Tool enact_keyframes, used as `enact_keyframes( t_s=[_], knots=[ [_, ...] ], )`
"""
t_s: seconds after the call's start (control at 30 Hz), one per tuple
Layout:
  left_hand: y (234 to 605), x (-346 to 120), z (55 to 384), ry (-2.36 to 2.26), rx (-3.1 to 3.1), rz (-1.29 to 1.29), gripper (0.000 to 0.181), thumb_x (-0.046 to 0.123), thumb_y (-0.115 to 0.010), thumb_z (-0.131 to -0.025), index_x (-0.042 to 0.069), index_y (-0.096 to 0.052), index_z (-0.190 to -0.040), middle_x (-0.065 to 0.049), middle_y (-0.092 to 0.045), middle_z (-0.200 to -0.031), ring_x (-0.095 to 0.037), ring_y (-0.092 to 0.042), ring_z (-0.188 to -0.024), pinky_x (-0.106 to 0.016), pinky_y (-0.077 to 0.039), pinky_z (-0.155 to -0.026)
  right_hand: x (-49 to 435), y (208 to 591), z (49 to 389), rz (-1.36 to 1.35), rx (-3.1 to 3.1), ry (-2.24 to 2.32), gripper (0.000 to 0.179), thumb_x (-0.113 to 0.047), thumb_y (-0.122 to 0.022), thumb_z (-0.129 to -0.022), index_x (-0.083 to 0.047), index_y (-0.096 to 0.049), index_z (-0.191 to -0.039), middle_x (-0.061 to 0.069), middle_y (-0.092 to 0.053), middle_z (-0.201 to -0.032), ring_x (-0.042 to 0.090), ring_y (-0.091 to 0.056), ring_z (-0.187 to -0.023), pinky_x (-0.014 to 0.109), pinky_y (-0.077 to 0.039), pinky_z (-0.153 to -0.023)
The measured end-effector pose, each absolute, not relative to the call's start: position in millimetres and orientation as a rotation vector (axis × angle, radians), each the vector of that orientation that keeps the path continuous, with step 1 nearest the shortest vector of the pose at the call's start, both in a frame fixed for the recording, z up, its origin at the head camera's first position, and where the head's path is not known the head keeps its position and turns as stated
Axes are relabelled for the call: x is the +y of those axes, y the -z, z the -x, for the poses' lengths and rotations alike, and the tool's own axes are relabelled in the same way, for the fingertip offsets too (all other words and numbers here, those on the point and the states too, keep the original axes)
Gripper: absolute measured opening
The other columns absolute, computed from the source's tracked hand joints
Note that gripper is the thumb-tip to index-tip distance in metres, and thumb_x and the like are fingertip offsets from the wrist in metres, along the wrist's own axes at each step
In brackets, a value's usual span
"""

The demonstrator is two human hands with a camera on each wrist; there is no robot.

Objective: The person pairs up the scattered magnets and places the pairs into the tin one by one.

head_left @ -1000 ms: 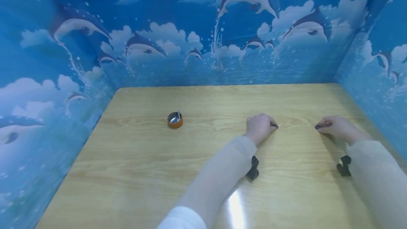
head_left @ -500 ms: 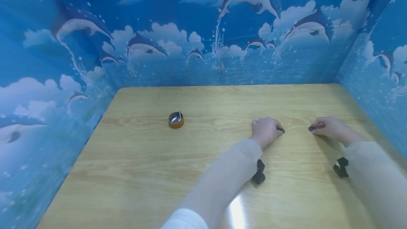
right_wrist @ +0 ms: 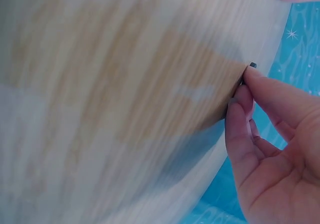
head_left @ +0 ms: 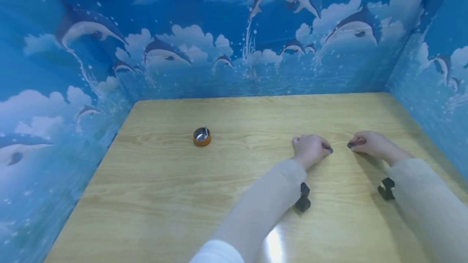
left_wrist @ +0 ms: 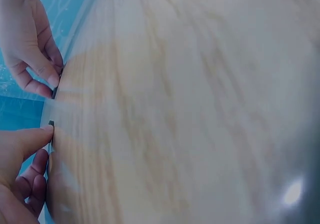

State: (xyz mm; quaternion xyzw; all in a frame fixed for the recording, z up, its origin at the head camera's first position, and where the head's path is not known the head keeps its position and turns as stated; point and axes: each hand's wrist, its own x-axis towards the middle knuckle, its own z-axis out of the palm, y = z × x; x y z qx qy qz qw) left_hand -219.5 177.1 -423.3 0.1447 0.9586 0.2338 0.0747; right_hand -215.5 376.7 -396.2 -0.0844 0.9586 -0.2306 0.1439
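Observation:
My left hand is low over the wooden table, right of its middle. It pinches a small dark piece between thumb and fingers. Facing it, my right hand pinches a second small dark piece. A short gap separates the two pieces. In the left wrist view, the left hand's piece shows as a black tip beyond the thumb. The right wrist view has the other piece at the right thumb's tip. Fingers hide most of both pieces, so their kind is unclear.
A small orange-brown bowl with a shiny metal inside stands at the left rear, a thin light stick leaning in it. Blue dolphin-print curtains enclose the table's back and sides. Black wrist devices hang below the sleeves.
My hands have come closer together: the left moved right and slightly nearer, the right moved left. Each still pinches its dark piece, and the gap between the pieces has narrowed.

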Motion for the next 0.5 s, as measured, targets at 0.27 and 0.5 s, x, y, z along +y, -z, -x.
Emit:
enact_keyframes(
  t_s=[0.27,0.5],
  knots=[
    [419.3,181.0,219.5,-0.805,2.78,-0.368,0.014,0.047,-0.072,-0.076,0.045,-0.07,-0.09,0.031,-0.062,-0.086,-0.004,-0.05,-0.101,-0.041,-0.014,-0.107,368.3,397.8,218.0,0.261,2.75,0.677,0.024,-0.013,-0.066,-0.085,0.005,-0.062,-0.102,0.026,-0.062,-0.1,0.046,-0.055,-0.096,0.057,-0.044,-0.081],
    [420.9,182.5,220.3,-0.844,2.773,-0.342,0.013,0.047,-0.072,-0.076,0.044,-0.07,-0.088,0.031,-0.061,-0.084,-0.004,-0.049,-0.101,-0.041,-0.012,-0.109,358.9,398.0,218.1,0.266,2.758,0.668,0.018,-0.009,-0.064,-0.086,0.002,-0.062,-0.1,0.028,-0.062,-0.101,0.048,-0.054,-0.098,0.059,-0.042,-0.082]
  ],
)
